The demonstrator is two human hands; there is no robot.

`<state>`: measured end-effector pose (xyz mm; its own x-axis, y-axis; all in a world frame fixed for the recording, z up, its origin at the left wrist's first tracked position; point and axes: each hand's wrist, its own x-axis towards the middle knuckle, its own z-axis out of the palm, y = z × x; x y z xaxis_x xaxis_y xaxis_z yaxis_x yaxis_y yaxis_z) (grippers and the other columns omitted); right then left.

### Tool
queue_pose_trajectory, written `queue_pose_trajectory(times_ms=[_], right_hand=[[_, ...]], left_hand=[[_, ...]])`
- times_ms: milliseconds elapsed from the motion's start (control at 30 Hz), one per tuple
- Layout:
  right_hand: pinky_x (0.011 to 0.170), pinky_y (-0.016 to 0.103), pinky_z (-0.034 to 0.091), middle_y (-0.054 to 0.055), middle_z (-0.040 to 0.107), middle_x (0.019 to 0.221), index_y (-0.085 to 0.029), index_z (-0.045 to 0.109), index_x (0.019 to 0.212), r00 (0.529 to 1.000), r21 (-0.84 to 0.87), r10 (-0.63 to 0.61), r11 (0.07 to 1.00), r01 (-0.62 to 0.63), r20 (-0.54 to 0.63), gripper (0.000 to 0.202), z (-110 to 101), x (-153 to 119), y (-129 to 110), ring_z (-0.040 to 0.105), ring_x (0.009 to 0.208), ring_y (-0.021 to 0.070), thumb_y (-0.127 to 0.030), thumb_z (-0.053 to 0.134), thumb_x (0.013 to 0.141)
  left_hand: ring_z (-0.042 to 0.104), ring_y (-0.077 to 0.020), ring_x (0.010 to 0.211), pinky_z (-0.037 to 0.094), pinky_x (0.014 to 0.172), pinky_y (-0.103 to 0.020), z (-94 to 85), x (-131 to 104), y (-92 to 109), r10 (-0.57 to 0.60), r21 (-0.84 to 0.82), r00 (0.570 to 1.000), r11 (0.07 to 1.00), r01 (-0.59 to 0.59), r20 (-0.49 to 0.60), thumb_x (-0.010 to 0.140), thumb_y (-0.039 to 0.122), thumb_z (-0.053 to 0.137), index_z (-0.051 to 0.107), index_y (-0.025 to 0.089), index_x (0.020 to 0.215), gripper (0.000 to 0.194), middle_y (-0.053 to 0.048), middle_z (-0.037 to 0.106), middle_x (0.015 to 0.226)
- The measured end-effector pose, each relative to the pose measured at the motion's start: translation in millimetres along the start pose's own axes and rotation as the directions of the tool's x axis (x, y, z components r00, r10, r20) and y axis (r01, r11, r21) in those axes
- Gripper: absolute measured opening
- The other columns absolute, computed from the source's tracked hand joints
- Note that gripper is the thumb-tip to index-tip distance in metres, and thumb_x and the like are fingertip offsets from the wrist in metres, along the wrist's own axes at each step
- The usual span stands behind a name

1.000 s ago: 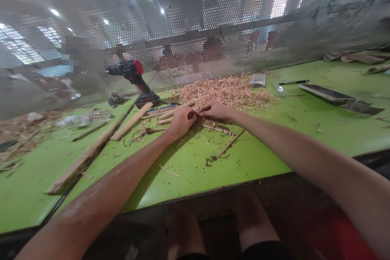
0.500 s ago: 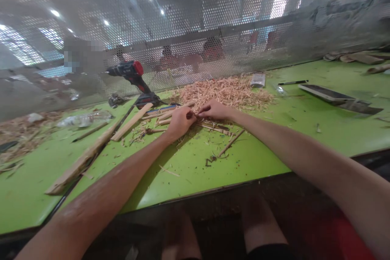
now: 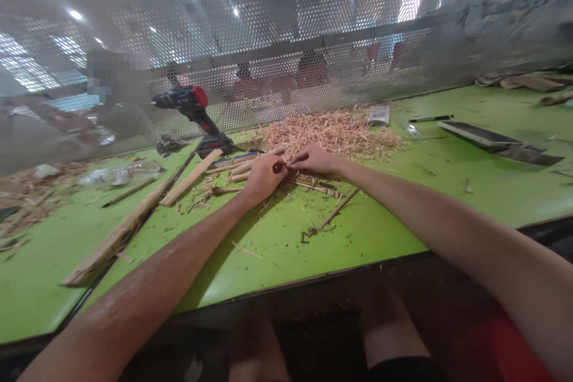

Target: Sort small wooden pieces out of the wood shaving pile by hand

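My left hand [image 3: 265,175] and my right hand [image 3: 314,159] meet over the green table, thumbs and fingertips pinched close together. Whatever is between the fingertips is too small to make out. Under and beside the hands lie thin wooden sticks [image 3: 320,187], and more wooden strips [image 3: 244,168] sit just left of them. A heap of curly wood shavings [image 3: 331,133] rises right behind the hands. Nearer to me a short thin stick [image 3: 339,209] lies loose among small scraps.
A black and red cordless drill [image 3: 197,116] stands at the back left. A long wooden piece [image 3: 119,230] and a flat slat [image 3: 192,178] lie on the left. On the right are a pen [image 3: 430,119] and a dark flat device [image 3: 481,133]. A perforated metal screen [image 3: 268,36] closes the back.
The view has shifted slightly. Both hands stay pinched together in nearly the same place, with only a tiny movement of the fingers.
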<state>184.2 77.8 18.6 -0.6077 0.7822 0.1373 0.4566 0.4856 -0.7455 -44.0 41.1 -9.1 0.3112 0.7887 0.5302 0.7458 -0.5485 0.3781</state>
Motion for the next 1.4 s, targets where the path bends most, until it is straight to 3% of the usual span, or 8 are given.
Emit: queue_pose_trajectory(times_ms=[200, 467, 967, 1200, 1400], right_hand=[[0.079, 0.031, 0.046, 0.011, 0.085, 0.092, -0.014, 0.096, 0.105, 1.0, -0.04, 0.006, 0.999, -0.006, -0.012, 0.027, 0.6, -2.2, -2.1, 0.064, 0.083, 0.0195, -0.032, 0.08, 0.093], [0.079, 0.029, 0.047, 0.011, 0.085, 0.093, -0.011, 0.095, 0.105, 1.0, -0.016, -0.022, 1.0, 0.022, 0.005, 0.025, 0.1, -0.4, -0.8, 0.066, 0.082, 0.0182, -0.029, 0.082, 0.093], [0.083, 0.032, 0.05, 0.012, 0.087, 0.096, -0.014, 0.096, 0.103, 1.0, 0.008, 0.016, 1.0, -0.016, -0.01, 0.024, 1.5, -3.6, -4.8, 0.067, 0.085, 0.0192, -0.027, 0.08, 0.091], [0.085, 0.036, 0.052, 0.008, 0.088, 0.096, -0.032, 0.096, 0.092, 0.999, 0.01, 0.023, 1.0, -0.024, 0.023, 0.011, -1.3, -4.4, -6.4, 0.069, 0.089, 0.0231, -0.031, 0.086, 0.089], [0.083, 0.03, 0.048, 0.012, 0.086, 0.097, -0.011, 0.095, 0.107, 1.0, -0.016, 0.001, 1.0, -0.001, 0.002, 0.027, 0.4, -4.2, -6.1, 0.067, 0.086, 0.0191, -0.029, 0.08, 0.093]], left_hand=[[0.073, -0.0249, 0.082, 0.055, 0.08, -0.036, 0.4, -0.8, 1.1, -0.017, -0.008, 1.0, 1.0, 0.017, -0.016, 0.087, 0.018, 0.074, 0.076, 0.019, 0.08, 0.007, -0.007, 0.082, 0.084], [0.073, -0.0258, 0.085, 0.056, 0.083, -0.037, 0.1, -0.1, 3.0, -0.023, 0.01, 1.0, 1.0, 0.023, -0.011, 0.088, 0.017, 0.073, 0.074, 0.02, 0.081, 0.008, -0.007, 0.081, 0.086], [0.076, -0.0278, 0.093, 0.058, 0.089, -0.04, -2.3, -0.6, 5.1, 0.015, 0.033, 1.0, 0.999, -0.016, 0.019, 0.091, 0.016, 0.071, 0.082, 0.02, 0.091, 0.011, -0.008, 0.085, 0.095], [0.073, -0.0263, 0.088, 0.056, 0.085, -0.038, -0.5, -1.2, 2.7, 0.01, 0.028, 1.0, 1.0, -0.01, 0.006, 0.09, 0.015, 0.069, 0.077, 0.02, 0.085, 0.011, -0.007, 0.083, 0.089], [0.073, -0.0263, 0.088, 0.055, 0.085, -0.037, 0.8, -0.8, 2.0, -0.002, 0.037, 1.0, 0.999, 0.002, 0.0, 0.09, 0.015, 0.068, 0.075, 0.02, 0.083, 0.011, -0.008, 0.082, 0.088]])
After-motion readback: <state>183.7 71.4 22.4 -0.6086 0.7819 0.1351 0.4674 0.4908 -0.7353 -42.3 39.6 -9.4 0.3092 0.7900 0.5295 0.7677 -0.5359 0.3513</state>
